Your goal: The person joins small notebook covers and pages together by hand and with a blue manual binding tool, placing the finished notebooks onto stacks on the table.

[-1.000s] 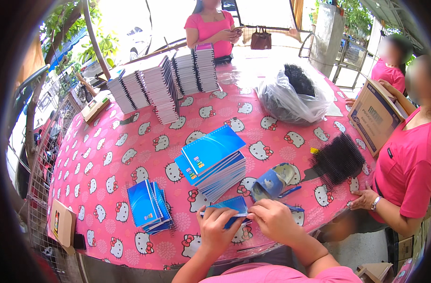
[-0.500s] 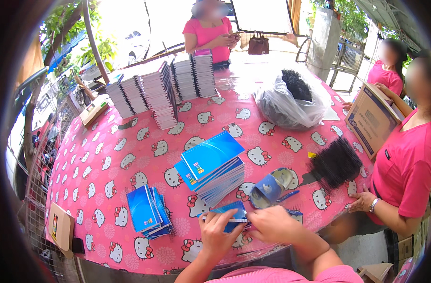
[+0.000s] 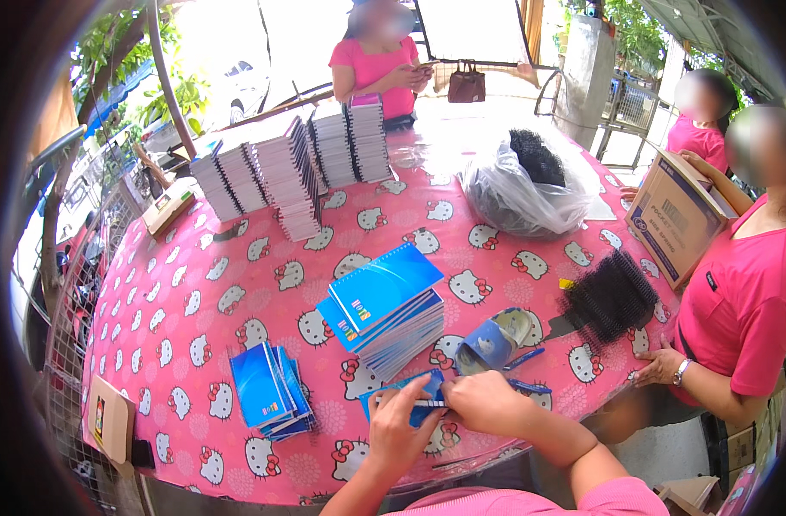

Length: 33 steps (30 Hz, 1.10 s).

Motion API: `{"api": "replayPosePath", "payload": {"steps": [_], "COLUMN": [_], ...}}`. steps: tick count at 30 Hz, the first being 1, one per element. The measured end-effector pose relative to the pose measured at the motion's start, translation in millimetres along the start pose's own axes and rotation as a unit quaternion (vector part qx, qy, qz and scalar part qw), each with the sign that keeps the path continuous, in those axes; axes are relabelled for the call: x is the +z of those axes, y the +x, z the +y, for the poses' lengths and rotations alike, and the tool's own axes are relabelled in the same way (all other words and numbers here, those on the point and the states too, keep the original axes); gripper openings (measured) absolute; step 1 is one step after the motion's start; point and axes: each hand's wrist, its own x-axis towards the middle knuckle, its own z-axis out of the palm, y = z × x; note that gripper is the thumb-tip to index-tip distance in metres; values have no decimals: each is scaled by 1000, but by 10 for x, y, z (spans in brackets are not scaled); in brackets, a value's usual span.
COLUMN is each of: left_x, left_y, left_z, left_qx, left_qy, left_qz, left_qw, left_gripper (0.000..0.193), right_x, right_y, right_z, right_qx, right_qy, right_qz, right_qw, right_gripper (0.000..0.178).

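Note:
At the table's near edge, my left hand (image 3: 399, 421) grips a blue-covered notebook (image 3: 431, 384), thumb and fingers on opposite sides of it. My right hand (image 3: 486, 402) is closed at the notebook's right edge, against the dark binding; what its fingertips pinch is hidden. Just beyond stands a stack of blue notebooks (image 3: 384, 288), its top ones skewed. A smaller pile of blue notebooks (image 3: 268, 387) lies to the left. Beside my right hand are a blue patterned cup-like container (image 3: 487, 344), tipped on its side, and a blue-handled tool (image 3: 523, 358), partly hidden.
Tall stacks of spiral-bound notebooks (image 3: 294, 181) stand at the far left. Black binding coils (image 3: 612, 297) lie at right, with more in a plastic bag (image 3: 526, 193) behind. A person at right holds a cardboard box (image 3: 678, 219); others stand behind. Pink patterned cloth (image 3: 186, 335) covers the table.
My right hand has shifted slightly left along the notebook's edge. My left hand keeps its hold, and the stacks are unchanged.

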Motion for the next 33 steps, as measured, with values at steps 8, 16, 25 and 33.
{"api": "replayPosePath", "payload": {"steps": [8, 16, 25, 33], "left_x": [-92, 86, 114, 120], "left_y": [-63, -260, -214, -356], "left_z": [-67, -356, -457, -564], "left_qx": [0, -173, -220, -193], "left_qy": [-34, -363, -463, -427], "left_qz": [105, 127, 109, 75], "left_qw": [994, 907, 851, 880], "left_gripper": [46, 45, 34, 32], "right_x": [77, 30, 106, 181], "right_y": [300, 218, 375, 327], "right_z": [46, -61, 25, -19], "right_qx": [4, -38, 1, -4], "right_qy": [-51, 8, -30, -2], "right_qz": [-104, 14, -49, -46], "right_qw": [993, 999, 998, 999], "right_gripper": [45, 42, 46, 44]}}
